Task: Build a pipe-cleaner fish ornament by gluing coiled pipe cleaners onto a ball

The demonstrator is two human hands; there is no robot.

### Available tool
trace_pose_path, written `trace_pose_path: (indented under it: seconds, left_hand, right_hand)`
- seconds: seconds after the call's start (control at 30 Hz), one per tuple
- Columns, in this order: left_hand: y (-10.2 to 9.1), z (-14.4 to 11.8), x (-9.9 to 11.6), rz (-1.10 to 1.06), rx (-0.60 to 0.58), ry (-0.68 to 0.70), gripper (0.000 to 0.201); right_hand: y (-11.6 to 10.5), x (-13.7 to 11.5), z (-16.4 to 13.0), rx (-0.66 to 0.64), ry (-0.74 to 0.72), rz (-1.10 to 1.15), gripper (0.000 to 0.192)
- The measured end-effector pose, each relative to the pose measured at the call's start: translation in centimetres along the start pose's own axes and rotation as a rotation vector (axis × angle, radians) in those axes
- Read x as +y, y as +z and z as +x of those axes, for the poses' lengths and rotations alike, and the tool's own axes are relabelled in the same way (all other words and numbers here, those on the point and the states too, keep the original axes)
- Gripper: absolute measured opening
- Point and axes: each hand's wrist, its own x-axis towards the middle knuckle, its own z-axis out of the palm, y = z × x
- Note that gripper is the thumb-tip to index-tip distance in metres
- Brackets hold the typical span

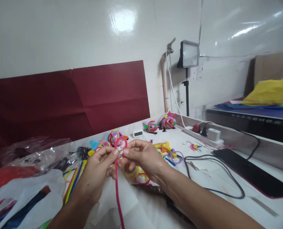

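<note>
A pink pipe cleaner [117, 194] is bent into a loop at its upper end, and its long tail hangs down toward me. My left hand [100, 168] pinches the loop's left side between thumb and fingers. On the other side, my right hand [142, 157] pinches the loop's right edge. Behind and below the hands lie a colourful round craft piece [114, 137] and several coloured rings, partly hidden by my fingers. Close to my right hand sits a yellow glue gun [164, 146] with a purple ring [176, 156] by it.
Two decorated fish-like crafts [152, 126] and a small white digital timer [138, 133] stand at the back. To the right are a power strip [203, 136], a black cable [241, 187] and a dark phone [253, 171]. Plastic bags [36, 190] and coloured pipe cleaners [76, 178] lie left.
</note>
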Motion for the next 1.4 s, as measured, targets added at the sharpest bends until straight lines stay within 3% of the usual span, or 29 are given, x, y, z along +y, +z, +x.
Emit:
trace_pose_path:
  seconds: [0.27,0.57,0.8,1.13,1.4]
  left_hand:
    - [1.7,0.9,-1.2,-0.182,0.059,0.022,0.039]
    - [1.4,1.1,-3.1,-0.253,0.102,0.053,0.039]
    - [1.8,0.8,-3.1,-0.264,0.172,0.053,0.041]
    - [2.1,0.7,-3.3,-0.3,0.189,0.052,0.038]
    - [2.1,0.6,-3.9,-0.288,0.125,0.037,0.033]
  right_hand:
    - [-0.4,-0.3,0.5,0.064,-0.072,-0.026,0.041]
    - [-0.3,0.7,1.0,0.082,-0.067,-0.026,0.043]
    - [-0.6,1.0,1.1,0.081,-0.052,-0.019,0.042]
    - [-0.9,0.2,0.8,0.199,-0.057,-0.076,0.037]
    - [-1.7,1.0,0.9,0.169,-0.039,-0.069,0.034]
